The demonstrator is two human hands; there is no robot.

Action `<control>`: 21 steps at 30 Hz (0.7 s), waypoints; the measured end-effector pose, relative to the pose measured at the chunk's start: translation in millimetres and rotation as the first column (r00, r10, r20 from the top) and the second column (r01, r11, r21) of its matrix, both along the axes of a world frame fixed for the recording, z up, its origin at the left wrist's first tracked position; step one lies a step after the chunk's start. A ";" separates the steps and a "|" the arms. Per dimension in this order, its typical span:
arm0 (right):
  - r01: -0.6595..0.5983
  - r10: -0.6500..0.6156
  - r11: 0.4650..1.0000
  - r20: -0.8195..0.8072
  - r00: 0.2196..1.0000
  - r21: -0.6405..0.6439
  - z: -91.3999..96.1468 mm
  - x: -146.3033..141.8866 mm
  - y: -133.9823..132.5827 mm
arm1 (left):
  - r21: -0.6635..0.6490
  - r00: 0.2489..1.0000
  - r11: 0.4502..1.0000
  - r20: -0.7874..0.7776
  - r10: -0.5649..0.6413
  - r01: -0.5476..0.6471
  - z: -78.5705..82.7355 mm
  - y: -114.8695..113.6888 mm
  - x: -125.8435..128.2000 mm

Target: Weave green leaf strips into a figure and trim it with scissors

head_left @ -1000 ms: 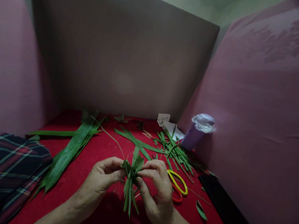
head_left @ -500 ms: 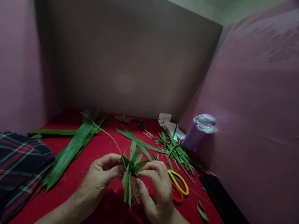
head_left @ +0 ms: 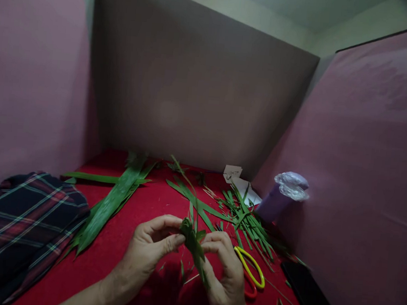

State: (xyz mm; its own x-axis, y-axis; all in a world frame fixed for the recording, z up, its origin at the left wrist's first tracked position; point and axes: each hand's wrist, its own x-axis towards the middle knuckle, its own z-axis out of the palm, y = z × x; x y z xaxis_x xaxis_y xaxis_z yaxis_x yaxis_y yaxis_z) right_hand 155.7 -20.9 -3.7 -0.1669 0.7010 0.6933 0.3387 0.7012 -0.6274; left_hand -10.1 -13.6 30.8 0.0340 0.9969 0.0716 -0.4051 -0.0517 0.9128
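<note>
Lower center of frame, your left hand (head_left: 150, 245) pinches the leaf bundle (head_left: 193, 244) by its top end, your right hand (head_left: 226, 268) grips its right side, long axis slanting down-right between both, neither nearer.

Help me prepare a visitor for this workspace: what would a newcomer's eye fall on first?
Probably the bright red surface and, low in the middle of the view, the green leaf bundle held between the left hand and the right hand. Next might come the yellow-and-red handles just right of the right hand, then the purple cylinder, topped with clear plastic, by the pink wall on the right.
</note>
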 end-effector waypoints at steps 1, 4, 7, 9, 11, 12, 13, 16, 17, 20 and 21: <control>-0.017 0.017 1.000 -0.012 1.000 -0.017 -0.7 0.5 0.5 | 0.013 1.000 1.000 0.000 0.016 -0.016 0.8 -0.2 -0.5; -0.073 0.070 0.995 -0.038 0.997 -0.065 -1.8 1.3 1.3 | 0.053 0.998 0.998 -0.031 0.048 -0.046 0.3 -0.2 -3.4; -0.103 0.099 0.992 -0.049 0.994 -0.075 -1.8 1.2 1.4 | 0.074 0.997 0.996 -0.055 0.052 -0.048 -1.9 0.1 -5.7; -0.105 0.102 0.992 -0.043 0.994 -0.067 -2.0 1.0 1.4 | 0.084 0.998 0.996 -0.055 0.039 -0.034 -2.4 -0.1 -6.2; -0.099 0.097 0.994 -0.028 0.995 -0.056 -2.8 0.8 1.6 | 0.083 0.998 0.996 -0.053 0.027 -0.023 -1.7 -0.8 -6.2; -0.094 0.093 0.994 -0.020 0.995 -0.054 -3.5 0.8 1.8 | 0.081 0.998 0.997 -0.052 0.025 -0.021 -1.0 -1.2 -6.0; -0.090 0.089 0.995 -0.014 0.996 -0.051 -4.3 0.8 2.1 | 0.076 0.998 0.997 -0.052 0.027 -0.023 -0.2 -1.6 -5.9; -0.080 0.080 0.996 0.009 0.997 -0.037 -6.0 0.9 2.9 | 0.066 0.998 0.997 -0.046 0.030 -0.027 1.7 -2.1 -5.8; -0.079 0.080 0.996 0.014 0.997 -0.030 -6.3 1.0 3.1 | 0.062 0.999 0.998 -0.045 0.030 -0.027 2.0 -2.1 -5.7; -0.081 0.081 0.997 0.023 0.996 -0.012 -6.9 1.8 3.0 | 0.052 0.999 0.998 -0.040 0.024 -0.022 2.3 -1.6 -5.7; -0.083 0.083 0.997 0.023 0.996 -0.012 -7.3 2.3 2.9 | 0.050 0.999 0.999 -0.039 0.022 -0.020 2.3 -1.5 -5.6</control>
